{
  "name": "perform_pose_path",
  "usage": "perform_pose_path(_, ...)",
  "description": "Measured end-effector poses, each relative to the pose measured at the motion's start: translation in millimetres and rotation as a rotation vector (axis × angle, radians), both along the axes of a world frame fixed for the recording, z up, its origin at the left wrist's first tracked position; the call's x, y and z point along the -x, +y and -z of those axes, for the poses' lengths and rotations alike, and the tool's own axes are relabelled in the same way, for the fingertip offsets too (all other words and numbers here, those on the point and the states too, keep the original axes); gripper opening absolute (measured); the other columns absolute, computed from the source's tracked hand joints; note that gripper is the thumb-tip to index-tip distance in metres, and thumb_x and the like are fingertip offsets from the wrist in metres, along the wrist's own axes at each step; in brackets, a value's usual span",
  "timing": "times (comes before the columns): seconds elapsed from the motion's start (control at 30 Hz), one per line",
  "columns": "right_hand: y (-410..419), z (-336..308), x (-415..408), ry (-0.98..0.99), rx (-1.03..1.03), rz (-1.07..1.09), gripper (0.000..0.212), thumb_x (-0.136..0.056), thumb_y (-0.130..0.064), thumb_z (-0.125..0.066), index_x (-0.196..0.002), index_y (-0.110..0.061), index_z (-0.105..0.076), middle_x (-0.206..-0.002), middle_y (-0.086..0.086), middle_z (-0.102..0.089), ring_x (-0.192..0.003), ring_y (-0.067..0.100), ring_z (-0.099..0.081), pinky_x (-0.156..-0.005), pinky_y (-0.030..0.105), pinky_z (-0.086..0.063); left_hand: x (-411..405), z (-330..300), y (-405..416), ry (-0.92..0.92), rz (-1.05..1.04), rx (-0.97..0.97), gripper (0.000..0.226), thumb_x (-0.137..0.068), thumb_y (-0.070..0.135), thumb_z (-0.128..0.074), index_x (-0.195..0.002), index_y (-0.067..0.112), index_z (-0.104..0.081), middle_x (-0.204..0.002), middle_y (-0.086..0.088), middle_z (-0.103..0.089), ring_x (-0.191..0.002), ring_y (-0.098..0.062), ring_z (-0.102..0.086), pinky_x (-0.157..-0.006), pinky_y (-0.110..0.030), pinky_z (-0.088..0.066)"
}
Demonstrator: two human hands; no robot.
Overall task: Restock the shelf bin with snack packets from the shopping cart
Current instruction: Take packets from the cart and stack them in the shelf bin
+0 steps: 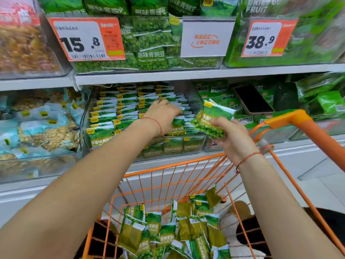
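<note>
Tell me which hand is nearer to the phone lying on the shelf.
Right. The right hand, gripping a snack packet, is just below-left of the phone. The left hand rests on the bin's packets, farther left.

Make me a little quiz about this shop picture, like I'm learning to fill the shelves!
1. True or false: the right hand holds a green pea packet.
2. Where is the left hand? A) on the orange cart handle B) in the clear shelf bin among the rows of packets C) down in the cart
3. Fill in: the loose packets waiting to be shelved lie in the orange ____.

Key: 1 true. 2 B. 3 shopping cart.
</note>
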State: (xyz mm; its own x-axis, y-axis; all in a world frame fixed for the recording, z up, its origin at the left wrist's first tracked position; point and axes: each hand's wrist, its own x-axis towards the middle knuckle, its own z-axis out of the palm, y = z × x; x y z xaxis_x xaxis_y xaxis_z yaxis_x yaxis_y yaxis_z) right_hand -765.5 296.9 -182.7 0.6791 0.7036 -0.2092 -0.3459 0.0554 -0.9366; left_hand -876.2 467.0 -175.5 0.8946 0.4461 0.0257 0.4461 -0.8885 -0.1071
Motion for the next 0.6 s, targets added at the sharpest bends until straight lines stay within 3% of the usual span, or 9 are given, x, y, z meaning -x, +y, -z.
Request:
perform_pose_path(0.1, 11, 4, -1, -0.123, 0.025, -0.058, 0.068, -0.079, -0.016, -0.072, -0.136, -0.012, -0.036, -0.107, 0.0, -0.054, -0.099, 0.011, -0.054, -0.093, 0.036, -0.039, -1, -1, 1, -0.018, -0.035, -0.134, 0.032, -0.09, 0.036, -0.058, -0.119, 0.021, -0.057, -0.119, -0.005, -0.061, -0.122, -0.028, -0.042, -0.108, -0.041, -0.024)
perform_pose_path(0.17, 19, 5, 0, -0.215, 0.096, -0.122, 0.087, -0.063, -0.032, -0.08, -0.137, -0.011, -0.038, -0.131, 0.009, -0.05, -0.119, 0.021, -0.05, -0.103, 0.04, -0.037, -2, -2, 3, 0.016, -0.097, -0.155, 0.036, -0.091, 0.047, -0.055, -0.113, 0.018, -0.061, -0.116, -0.007, -0.063, -0.122, -0.029, -0.043, -0.106, -0.041, -0.026)
perform_pose_path(0.23, 25, 5, 0, -0.273, 0.127, -0.158, 0.091, -0.067, -0.029, -0.08, -0.143, -0.008, -0.034, -0.137, 0.004, -0.043, -0.126, 0.021, -0.043, -0.107, 0.041, -0.035, -2, -5, 4, 0.053, -0.157, -0.142, 0.045, -0.089, 0.055, -0.052, -0.107, 0.015, -0.065, -0.115, -0.011, -0.063, -0.123, -0.031, -0.043, -0.107, -0.042, -0.027)
perform_pose_path(0.3, 29, 4, -3, -0.367, 0.143, -0.189, 0.076, -0.071, -0.023, -0.079, -0.136, -0.007, -0.041, -0.127, 0.002, -0.049, -0.122, 0.021, -0.045, -0.104, 0.039, -0.037, -3, -8, 8, 0.074, -0.192, -0.126, 0.048, -0.087, 0.059, -0.052, -0.096, 0.014, -0.066, -0.114, -0.015, -0.063, -0.124, -0.032, -0.043, -0.106, -0.042, -0.029)
perform_pose_path(0.4, 34, 3, -9, -0.492, 0.176, -0.254, 0.079, -0.067, -0.027, -0.08, -0.136, -0.014, -0.043, -0.13, 0.001, -0.051, -0.123, 0.018, -0.047, -0.107, 0.037, -0.038, -6, -13, 12, 0.111, -0.206, -0.074, 0.048, -0.085, 0.061, -0.053, -0.078, 0.014, -0.06, -0.117, -0.018, -0.06, -0.127, -0.032, -0.04, -0.101, -0.041, -0.033)
perform_pose_path(0.5, 39, 7, -12, -0.547, 0.162, -0.353, 0.05, -0.079, -0.007, -0.073, -0.122, -0.018, -0.05, -0.118, 0.0, -0.06, -0.111, 0.015, -0.057, -0.095, 0.026, -0.048, -4, -18, 20, 0.08, -0.196, 0.065, 0.047, -0.087, 0.057, -0.054, -0.072, 0.013, -0.058, -0.121, -0.023, -0.055, -0.127, -0.034, -0.04, -0.083, -0.036, -0.039)
perform_pose_path(0.57, 41, 11, -10, -0.525, 0.13, -0.406, 0.049, -0.082, 0.006, -0.066, -0.123, -0.014, -0.048, -0.117, 0.003, -0.061, -0.108, 0.016, -0.059, -0.093, 0.024, -0.05, 2, -18, 28, 0.052, -0.177, 0.195, 0.049, -0.093, 0.05, -0.049, -0.066, 0.01, -0.057, -0.106, -0.026, -0.061, -0.12, -0.033, -0.045, -0.075, -0.033, -0.038)
perform_pose_path(0.6, 41, 13, -8, -0.532, 0.132, -0.429, 0.052, -0.083, 0.007, -0.064, -0.127, -0.013, -0.047, -0.122, 0.004, -0.059, -0.114, 0.017, -0.057, -0.098, 0.028, -0.048, 6, -18, 32, 0.035, -0.174, 0.261, 0.05, -0.096, 0.045, -0.046, -0.062, 0.009, -0.053, -0.088, -0.024, -0.062, -0.106, -0.033, -0.051, -0.072, -0.031, -0.038)
